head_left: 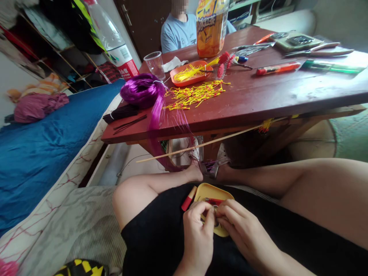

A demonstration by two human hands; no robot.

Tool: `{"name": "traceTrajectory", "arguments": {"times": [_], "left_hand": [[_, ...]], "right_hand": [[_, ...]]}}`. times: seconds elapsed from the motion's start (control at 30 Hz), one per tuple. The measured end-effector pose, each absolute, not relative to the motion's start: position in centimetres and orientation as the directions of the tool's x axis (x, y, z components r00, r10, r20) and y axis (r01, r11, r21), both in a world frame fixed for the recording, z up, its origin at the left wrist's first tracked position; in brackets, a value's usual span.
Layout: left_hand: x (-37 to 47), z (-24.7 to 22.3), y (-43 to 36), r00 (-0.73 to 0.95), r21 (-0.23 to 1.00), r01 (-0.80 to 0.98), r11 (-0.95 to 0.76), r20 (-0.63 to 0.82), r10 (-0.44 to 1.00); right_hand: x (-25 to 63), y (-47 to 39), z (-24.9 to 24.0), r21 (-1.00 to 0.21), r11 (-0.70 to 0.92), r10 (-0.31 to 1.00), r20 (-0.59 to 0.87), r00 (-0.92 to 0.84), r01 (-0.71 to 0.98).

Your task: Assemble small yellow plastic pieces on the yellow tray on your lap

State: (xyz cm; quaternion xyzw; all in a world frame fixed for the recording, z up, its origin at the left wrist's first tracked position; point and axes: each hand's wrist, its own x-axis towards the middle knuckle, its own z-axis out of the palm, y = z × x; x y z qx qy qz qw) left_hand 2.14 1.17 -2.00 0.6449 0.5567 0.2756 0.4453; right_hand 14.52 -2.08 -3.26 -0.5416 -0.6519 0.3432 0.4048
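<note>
A home bedroom, seemingly — bed (54, 134), blurred hanging clothes (61, 23).

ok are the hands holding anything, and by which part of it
Cannot be told: the left hand and right hand meet over the yellow tray, and anything in their grip is too covered to make out, so its held part is unclear too.

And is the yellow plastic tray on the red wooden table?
No, the yellow tray rests on the person's black-clothed lap.

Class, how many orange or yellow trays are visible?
2: an orange tray on the table; a yellow tray on black clothing, partly behind the left hand and right hand. Others may be hidden.
</note>
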Motion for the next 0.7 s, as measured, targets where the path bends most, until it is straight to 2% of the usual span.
{"name": "traceTrajectory", "arguments": {"times": [0.07,0.13,0.2,0.27,0.37,0.57,0.7], "left_hand": [[2.3,-2.1,1.2,0.226,0.884,0.465,0.034,-0.156,0.961],[2.3,-2.1,1.3,0.209,0.894,0.444,0.065,-0.175,0.962],[2.3,-2.1,1.6,0.201,0.913,0.386,0.131,-0.222,0.954],[2.1,-1.9,1.9,0.226,0.927,0.301,0.224,-0.298,0.927],[1.6,-1.6,2.2,0.308,0.923,0.225,0.313,-0.372,0.876],[0.9,-1.1,1.8,0.393,0.913,0.278,0.298,-0.392,0.832],[0.8,-0.9,1.7,0.367,0.918,0.291,0.269,-0.367,0.855]], "right_hand": [[14.6,-2.0,-3.4,-0.877,0.199,0.98,0.174,-0.097,0.437],[14.7,-1.8,-3.6,-0.924,0.112,0.993,0.093,-0.07,0.366],[14.7,-1.6,-3.7,-0.983,-0.054,0.997,-0.061,-0.037,0.177],[14.7,-1.4,-3.8,-0.98,-0.192,0.981,-0.19,-0.045,-0.053],[14.8,-1.3,-3.7,-0.937,-0.268,0.963,-0.258,-0.075,-0.223],[14.9,-1.5,-3.2,-0.956,-0.243,0.97,-0.238,-0.054,-0.164],[15.1,-1.7,-2.9,-0.98,-0.197,0.98,-0.198,-0.036,0.015]]}}
